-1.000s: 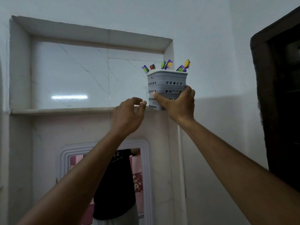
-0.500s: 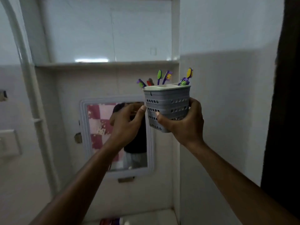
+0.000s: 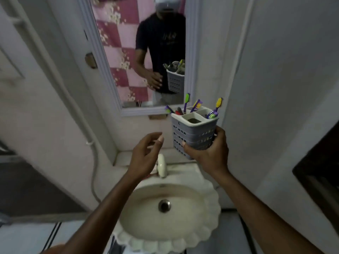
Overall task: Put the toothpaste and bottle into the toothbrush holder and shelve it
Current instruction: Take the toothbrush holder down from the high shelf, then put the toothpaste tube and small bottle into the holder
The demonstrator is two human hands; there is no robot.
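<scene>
A grey perforated toothbrush holder [image 3: 192, 133] with a white divided top is gripped from below and the right side by my right hand [image 3: 209, 153], above the sink. Several coloured toothbrushes [image 3: 197, 105] stick up from its back compartments; the front compartment looks dark inside. My left hand [image 3: 146, 154] hovers just left of the holder, fingers curled and apart, holding nothing. No toothpaste or bottle can be made out; something red shows behind my left wrist on the ledge.
A cream scalloped sink [image 3: 168, 213] with a drain lies below my arms, its tap [image 3: 161, 165] behind my left hand. A framed mirror [image 3: 146, 52] on the wall reflects a person and the holder. A pipe [image 3: 91, 143] runs down the left wall.
My right hand has brought the holder down from the high shelf to just above the sink. The view has tilted downward, and my left hand has come off the holder.
</scene>
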